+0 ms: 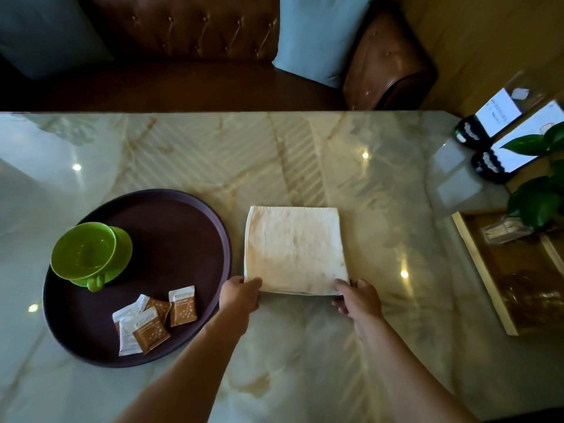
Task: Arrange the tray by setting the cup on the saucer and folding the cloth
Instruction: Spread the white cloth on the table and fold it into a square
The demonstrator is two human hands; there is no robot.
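A cream cloth (pixel 294 248) lies folded into a rough square on the marble table, right of the tray. My left hand (pixel 241 296) pinches its near left corner, and my right hand (pixel 358 299) pinches its near right corner. The round dark purple tray (pixel 195 227) sits to the left. On it a green cup (pixel 82 250) stands on a green saucer (pixel 123 242), its handle pointing toward me. Several orange and white sachets (pixel 152 319) lie on the tray's near part.
A wooden tray (pixel 479 270) with a clear box stands at the right edge, under a green plant (pixel 537 193). Two dark stands with white cards (pixel 494 160) sit at the far right. A brown leather sofa with a pale cushion (pixel 317 38) lies beyond the table.
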